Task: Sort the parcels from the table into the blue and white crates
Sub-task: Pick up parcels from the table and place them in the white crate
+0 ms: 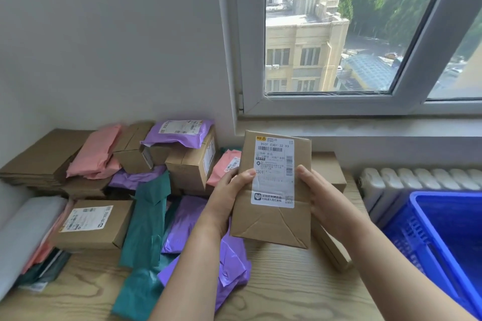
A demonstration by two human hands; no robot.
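Fingers [247, 173]: both sets are curled round the brown parcel [271, 224], thumbs on its front face, the rest hidden behind it.
Left hand [229, 195]: grips the parcel's left edge, about halfway up.
Right hand [323, 198]: grips the right edge, opposite the left.
Parcel position: held upright, clear of the surface [287, 286], white label [273, 172] facing the camera. Its lower edge hangs over a purple bag [232, 263].
Blue crate [407, 232]: right of the surface's right edge and lower than it, top open. Its near side is cut off by the frame.
Right edge: a flat brown box [336, 255] lies along it, just under the right forearm.
Pile [187, 161]: the left and far parts of the surface are crowded with brown boxes and pink, purple and green bags, overlapping, up to the wall.
Open room: bare wood shows near middle and near right, between the purple bag and the right edge.
Radiator [417, 177]: white, far right, under the window sill, just behind the crate.
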